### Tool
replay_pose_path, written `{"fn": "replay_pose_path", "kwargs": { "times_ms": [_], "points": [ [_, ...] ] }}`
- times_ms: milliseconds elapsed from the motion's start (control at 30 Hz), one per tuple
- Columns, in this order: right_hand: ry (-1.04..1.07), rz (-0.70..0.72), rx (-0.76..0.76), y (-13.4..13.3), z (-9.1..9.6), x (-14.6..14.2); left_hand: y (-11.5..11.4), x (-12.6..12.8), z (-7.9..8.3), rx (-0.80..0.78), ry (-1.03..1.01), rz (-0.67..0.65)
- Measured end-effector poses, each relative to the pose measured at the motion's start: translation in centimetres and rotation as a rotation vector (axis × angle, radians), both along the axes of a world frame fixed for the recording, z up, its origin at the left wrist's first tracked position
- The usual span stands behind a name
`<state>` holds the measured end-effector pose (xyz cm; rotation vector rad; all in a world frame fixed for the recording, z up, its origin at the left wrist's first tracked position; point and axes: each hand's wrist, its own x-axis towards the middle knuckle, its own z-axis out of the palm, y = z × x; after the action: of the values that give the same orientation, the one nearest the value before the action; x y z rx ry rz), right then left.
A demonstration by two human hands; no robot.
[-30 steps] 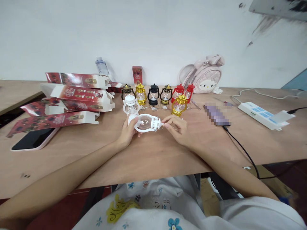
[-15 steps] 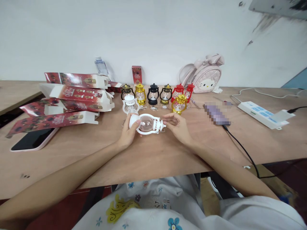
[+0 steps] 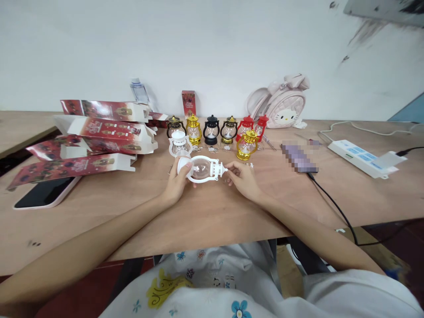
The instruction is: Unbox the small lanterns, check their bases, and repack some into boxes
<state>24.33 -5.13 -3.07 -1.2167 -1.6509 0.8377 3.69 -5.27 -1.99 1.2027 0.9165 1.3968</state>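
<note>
A small white lantern (image 3: 217,169) with a clear globe lies on its side, its base to the left and its pointed top to the right. My left hand (image 3: 175,182) is closed around the base, thumb on top. At the lantern's tip, the bent fingers of my right hand (image 3: 243,178) are pinched together; a thin wire shows faintly there. Just beyond my left hand stands a second white lantern (image 3: 179,144), upright. A gold lantern (image 3: 245,145) is upright past my right hand.
Behind is a row of small lanterns, including a black lantern (image 3: 211,130) and a red lantern (image 3: 263,126). Opened red boxes (image 3: 112,134) overlap a phone (image 3: 46,193) at left. On the right are a blurred phone (image 3: 298,157), a power strip (image 3: 361,158) and a pink bag (image 3: 285,106).
The white lantern in my hands has shifted slightly left and up. My right fingers have closed in from being more spread, and now bend at its tip.
</note>
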Motion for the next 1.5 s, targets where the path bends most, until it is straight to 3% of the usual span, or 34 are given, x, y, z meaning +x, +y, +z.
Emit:
{"fn": "replay_pose_path", "kwargs": {
  "times_ms": [167,333,467,833,1100,1500],
  "points": [
    [-0.01,-0.007,0.073,0.02,-0.25,-0.05,0.31,0.01,0.05,-0.092,-0.072,-0.016],
    [-0.192,-0.105,0.311,-0.09,-0.15,0.11,0.65,0.02,0.23,-0.222,-0.11,0.002],
    [-0.262,-0.112,0.418,-0.19,-0.05,0.17,0.66,0.0,0.24,-0.244,-0.113,-0.061],
    [-0.376,0.017,0.442,-0.23,0.11,0.3,0.18,0.14,-0.15,-0.152,-0.076,-0.059],
    [-0.348,-0.032,0.472,-0.33,0.26,0.19,0.36,0.14,0.02,-0.166,-0.1,-0.034],
    [-0.48,-0.044,0.49,-0.5,0.35,0.2,0.3,0.06,0.18,-0.108,-0.085,-0.015]
  ]
}}
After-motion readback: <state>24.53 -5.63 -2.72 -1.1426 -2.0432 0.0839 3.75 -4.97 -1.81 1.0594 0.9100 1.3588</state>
